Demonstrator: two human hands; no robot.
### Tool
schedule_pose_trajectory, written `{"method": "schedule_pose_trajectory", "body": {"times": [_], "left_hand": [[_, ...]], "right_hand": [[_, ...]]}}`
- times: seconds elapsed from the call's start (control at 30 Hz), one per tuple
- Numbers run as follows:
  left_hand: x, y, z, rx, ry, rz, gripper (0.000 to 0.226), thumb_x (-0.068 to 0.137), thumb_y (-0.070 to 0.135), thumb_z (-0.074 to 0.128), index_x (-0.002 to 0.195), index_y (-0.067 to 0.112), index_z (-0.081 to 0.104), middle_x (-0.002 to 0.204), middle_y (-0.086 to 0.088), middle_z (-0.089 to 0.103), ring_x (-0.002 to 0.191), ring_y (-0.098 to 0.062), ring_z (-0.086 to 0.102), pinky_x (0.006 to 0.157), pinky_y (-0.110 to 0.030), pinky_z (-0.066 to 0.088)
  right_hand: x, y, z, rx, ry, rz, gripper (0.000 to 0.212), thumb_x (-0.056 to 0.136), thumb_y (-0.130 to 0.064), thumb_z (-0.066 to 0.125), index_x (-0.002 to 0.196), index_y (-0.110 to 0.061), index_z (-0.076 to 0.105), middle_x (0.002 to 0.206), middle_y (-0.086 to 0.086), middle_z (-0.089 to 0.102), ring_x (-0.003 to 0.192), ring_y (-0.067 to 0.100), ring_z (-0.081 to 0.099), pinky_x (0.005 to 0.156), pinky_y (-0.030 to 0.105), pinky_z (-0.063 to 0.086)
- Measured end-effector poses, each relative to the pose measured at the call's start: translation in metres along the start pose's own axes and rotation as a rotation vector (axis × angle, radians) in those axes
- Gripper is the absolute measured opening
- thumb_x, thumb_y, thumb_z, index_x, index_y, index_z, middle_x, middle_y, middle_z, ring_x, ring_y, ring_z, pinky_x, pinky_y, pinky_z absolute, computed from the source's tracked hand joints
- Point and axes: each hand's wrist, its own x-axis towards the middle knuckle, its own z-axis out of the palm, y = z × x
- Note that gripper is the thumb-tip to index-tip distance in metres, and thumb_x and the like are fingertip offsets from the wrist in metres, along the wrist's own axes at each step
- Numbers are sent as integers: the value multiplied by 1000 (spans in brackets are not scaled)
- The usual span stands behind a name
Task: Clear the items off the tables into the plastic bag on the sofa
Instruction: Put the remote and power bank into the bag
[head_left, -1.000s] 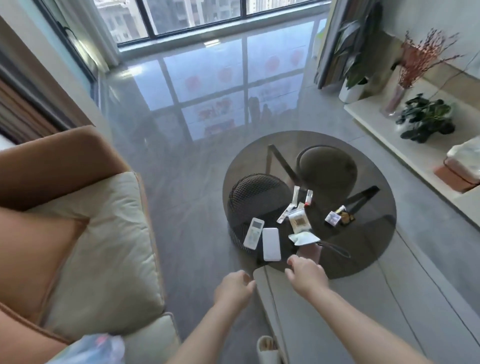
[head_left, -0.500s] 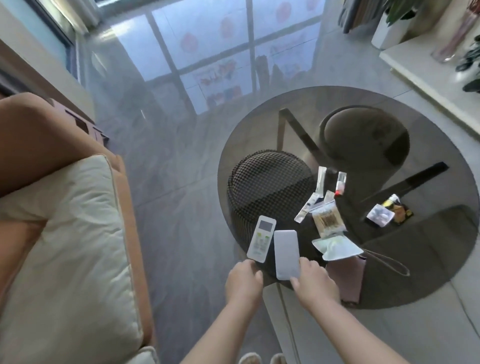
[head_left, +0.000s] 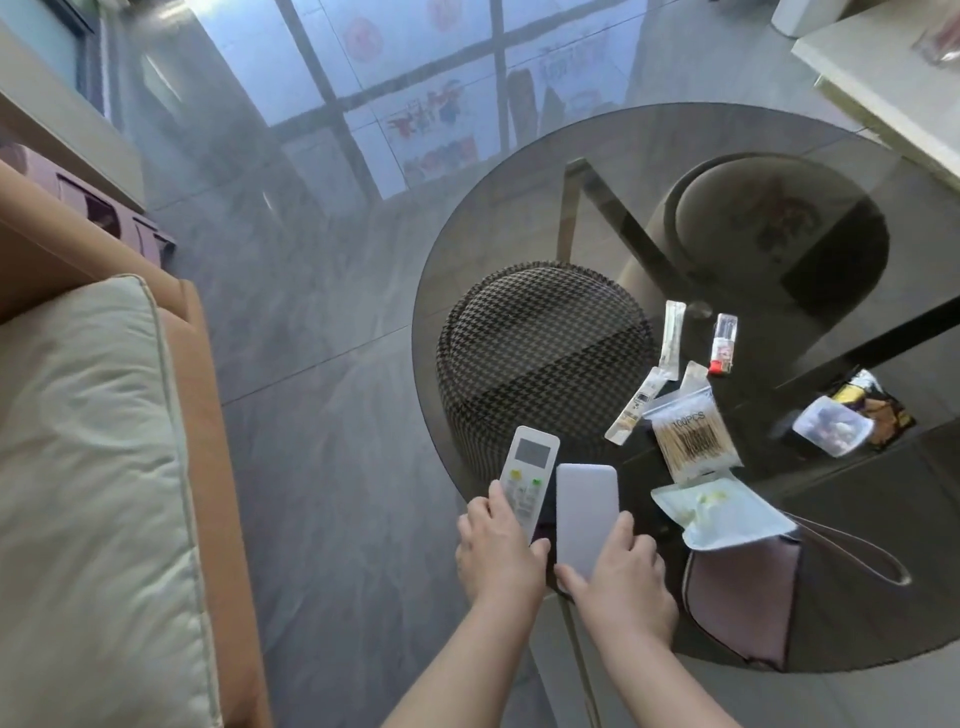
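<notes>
1. While both hands reach over the near rim of the round smoked-glass surface (head_left: 519, 171), the left hand (head_left: 496, 553) grips the near end of the white remote (head_left: 529, 475): one of its fingers (head_left: 500, 500) lies along the remote's left edge and the thumb presses at its right. Remote's long axis runs near-to-far, display end pointing away, tilted slightly right.
2. Right hand (head_left: 626, 582) holds the near end of the white power bank (head_left: 586, 514), fingers curled round its right side, thumb at the near left corner. It lies just right of the remote, nearly parallel, long axis also pointing away.
3. Both items sit at the near-left edge of the surface.
4. Room: glossy grey tiled floor (head_left: 311, 322) with window reflections; tan sofa (head_left: 202, 415) with a cream cushion (head_left: 88, 467) at left; pale shelf (head_left: 883, 88) at far right.
5. Under the glass: a houndstooth stool (head_left: 540, 353) and a second, plain stool (head_left: 769, 228).
6. Other things, right of the power bank: cotton-swab bag marked 100PCS (head_left: 693, 434), thin sachets (head_left: 636, 405), a small red-capped bottle (head_left: 723, 344), a clear lidded box (head_left: 831, 433) on a snack wrapper (head_left: 883, 410), a packaged mask (head_left: 722, 512) overlapping a mauve pouch (head_left: 743, 603) with wrist strap.
7. Mask package lies near the right hand; not touching.
</notes>
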Motion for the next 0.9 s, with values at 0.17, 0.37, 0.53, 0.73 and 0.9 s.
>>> {"method": "schedule_pose_trajectory", "body": {"times": [0.17, 0.37, 0.53, 0.73, 0.9], "left_hand": [[6, 0, 3, 30, -48, -39, 84, 81, 42, 60, 146, 16, 15, 132, -4, 33, 125, -23, 33, 103, -36, 37], [-5, 1, -12, -206, -126, -138, 56, 71, 33, 65, 116, 13, 38, 116, -4, 42, 111, -24, 48, 88, -31, 45], [-33, -5, -47, -994, -253, -396, 50, 74, 1, 69, 114, 8, 39, 99, -12, 57, 68, -21, 65, 58, -29, 58], [-81, -33, -92, -1198, -241, -361, 45, 83, -2, 62, 124, -4, 42, 93, -14, 56, 60, -17, 59, 64, -32, 57], [-140, -63, -149, -1293, -149, -366, 39, 89, -1, 58, 122, 0, 39, 100, -15, 55, 67, -19, 59, 64, -29, 59]], "right_hand": [[5, 0, -5, 66, -48, 74, 77, 65, -63, 70, 115, -15, 35, 117, 5, 44, 113, 24, 50, 75, 32, 46], [7, 10, -16, 379, -143, 60, 29, 82, -23, 63, 98, -10, 42, 98, 11, 56, 89, 33, 59, 72, 41, 53], [-10, 16, -39, 431, -174, -39, 25, 83, -20, 60, 101, -11, 46, 88, 7, 58, 78, 27, 59, 61, 31, 48], [-53, -8, -76, 557, -223, -178, 24, 81, -14, 63, 103, -15, 52, 90, 6, 59, 85, 29, 61, 67, 42, 57], [-116, -44, -110, 582, -279, -310, 30, 80, -15, 65, 107, -18, 53, 93, 2, 60, 87, 22, 61, 67, 39, 58]]}}
